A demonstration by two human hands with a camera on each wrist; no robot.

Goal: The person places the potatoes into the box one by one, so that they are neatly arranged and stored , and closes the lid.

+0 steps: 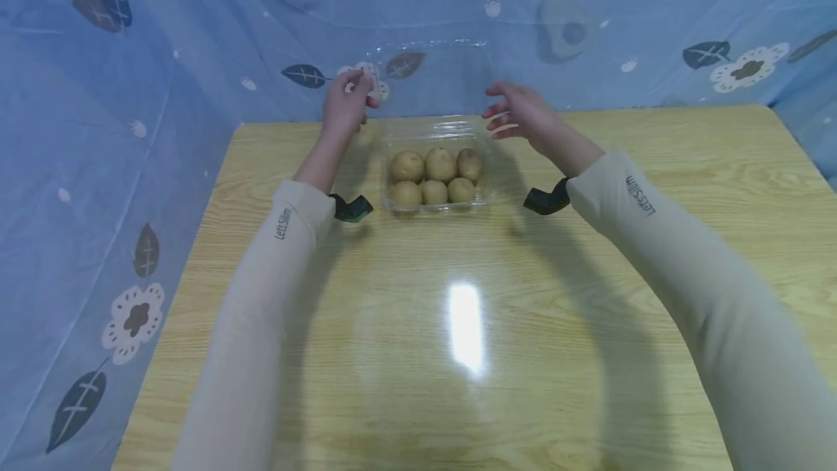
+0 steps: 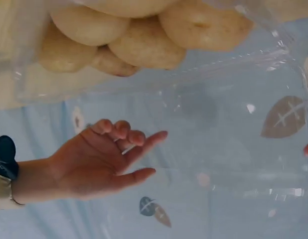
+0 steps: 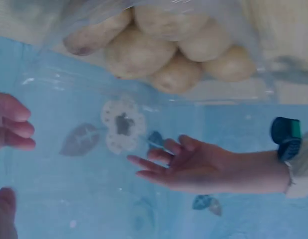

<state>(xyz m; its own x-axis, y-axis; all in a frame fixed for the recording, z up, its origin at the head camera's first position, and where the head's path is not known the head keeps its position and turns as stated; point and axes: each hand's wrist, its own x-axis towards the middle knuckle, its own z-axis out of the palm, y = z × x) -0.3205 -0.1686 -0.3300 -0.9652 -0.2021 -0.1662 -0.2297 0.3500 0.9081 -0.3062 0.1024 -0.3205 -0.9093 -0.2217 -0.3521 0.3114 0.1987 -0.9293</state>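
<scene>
Head view: clear clamshell box (image 1: 437, 198) of potatoes (image 1: 434, 174) at mid-desk (image 1: 588, 296), its raised lid (image 1: 431, 75) between left hand (image 1: 345, 104) and right hand (image 1: 523, 113). Left hand nearer, at the lid's left edge.

Left wrist view: left hand's fingers (image 2: 125, 137) loosely apart, holding nothing.

Right wrist view: both hands flank the lid, unclasped.

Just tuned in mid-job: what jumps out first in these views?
A clear plastic box of six potatoes sits at the far middle of the wooden table, its lid standing open against the blue flowered curtain. The left hand and right hand are raised at the lid's two sides.
</scene>
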